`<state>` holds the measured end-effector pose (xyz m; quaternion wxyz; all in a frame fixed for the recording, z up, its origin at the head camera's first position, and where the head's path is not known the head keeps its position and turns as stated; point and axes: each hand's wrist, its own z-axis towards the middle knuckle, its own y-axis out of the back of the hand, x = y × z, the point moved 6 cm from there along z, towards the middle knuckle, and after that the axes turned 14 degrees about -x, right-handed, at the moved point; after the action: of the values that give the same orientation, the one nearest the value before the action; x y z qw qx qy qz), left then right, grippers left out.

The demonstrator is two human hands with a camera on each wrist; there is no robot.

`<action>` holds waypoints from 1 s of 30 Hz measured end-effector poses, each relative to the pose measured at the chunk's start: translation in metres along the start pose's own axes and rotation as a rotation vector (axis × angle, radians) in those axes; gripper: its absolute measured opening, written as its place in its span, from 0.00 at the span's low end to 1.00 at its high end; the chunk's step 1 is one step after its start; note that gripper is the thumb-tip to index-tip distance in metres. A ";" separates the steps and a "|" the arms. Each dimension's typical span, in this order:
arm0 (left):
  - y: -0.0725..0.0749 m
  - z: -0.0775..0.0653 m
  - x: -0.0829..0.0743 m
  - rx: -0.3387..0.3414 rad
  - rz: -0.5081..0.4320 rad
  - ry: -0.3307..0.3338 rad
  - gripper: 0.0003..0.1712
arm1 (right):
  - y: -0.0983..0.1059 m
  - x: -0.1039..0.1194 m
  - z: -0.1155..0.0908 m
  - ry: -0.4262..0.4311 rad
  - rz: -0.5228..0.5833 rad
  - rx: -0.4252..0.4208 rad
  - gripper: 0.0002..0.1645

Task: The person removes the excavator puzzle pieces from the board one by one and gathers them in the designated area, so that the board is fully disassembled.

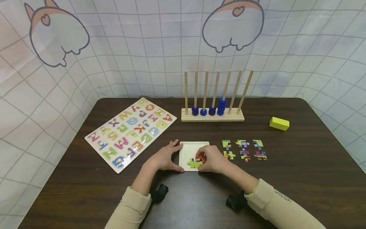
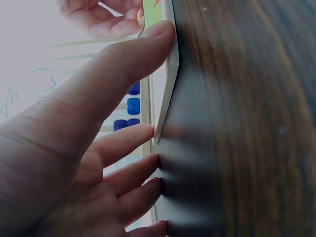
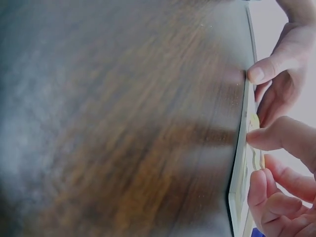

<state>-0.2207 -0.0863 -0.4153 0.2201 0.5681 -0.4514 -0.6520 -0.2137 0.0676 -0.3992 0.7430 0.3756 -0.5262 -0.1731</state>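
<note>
A square pale wooden puzzle tray [image 1: 186, 151] lies flat on the table before me. My left hand [image 1: 164, 158] braces its left side, thumb on the near corner and straight fingers spread toward the far corner. In the left wrist view the thumb [image 2: 158, 42] presses on the tray's edge. My right hand [image 1: 213, 159] is over the tray's right half, pinching a green jigsaw piece [image 1: 194, 164] between thumb and fingers near the tray's front edge. Parts of that piece are hidden by the fingers. Several loose jigsaw pieces [image 1: 244, 154] lie in two rows right of the tray.
Left of the tray lies an alphabet peg board [image 1: 117, 128] full of coloured letters. Behind stands a wooden bead stand [image 1: 213, 117] with upright rods and blue beads. A yellow-green block [image 1: 279, 123] sits at the right on the dark wooden table [image 1: 308, 178].
</note>
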 end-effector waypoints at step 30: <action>-0.001 -0.001 0.000 0.006 0.004 0.006 0.55 | 0.034 -0.024 -0.020 -0.013 0.030 -0.049 0.16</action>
<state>-0.2194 -0.0864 -0.4162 0.2209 0.5698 -0.4539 -0.6484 -0.2090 0.1133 -0.3925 0.7510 0.3482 -0.5323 -0.1775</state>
